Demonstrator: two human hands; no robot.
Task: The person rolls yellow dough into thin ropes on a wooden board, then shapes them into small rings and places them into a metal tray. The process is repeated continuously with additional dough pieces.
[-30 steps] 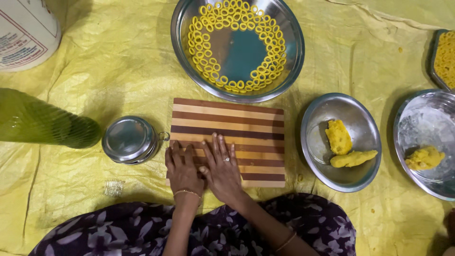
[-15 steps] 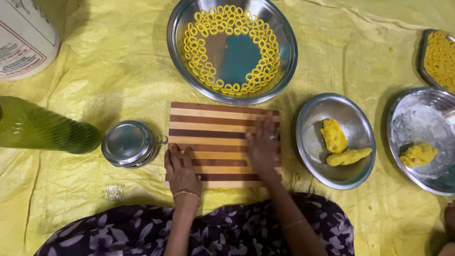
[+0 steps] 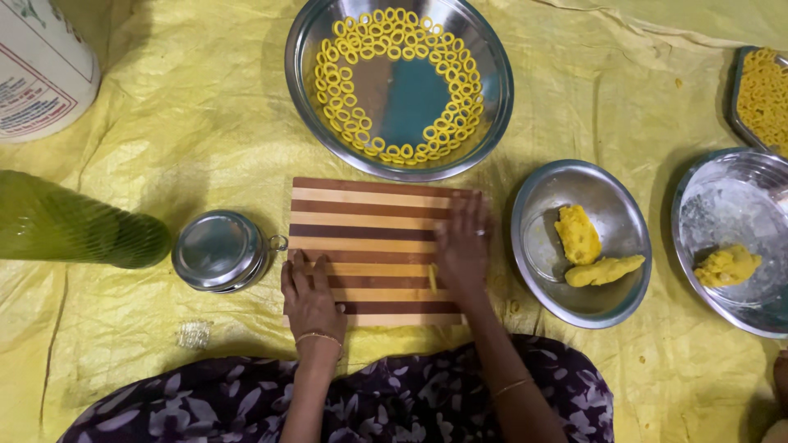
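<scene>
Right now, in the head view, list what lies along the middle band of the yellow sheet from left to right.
Green bottle → small steel lidded tin → left hand → striped wooden board → right hand → steel bowl with two dough lumps → floured steel bowl.

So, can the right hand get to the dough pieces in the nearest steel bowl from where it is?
Probably yes. The right hand lies flat on the striped board, and the bowl with the dough pieces sits just beside it, open, with nothing between.
</scene>
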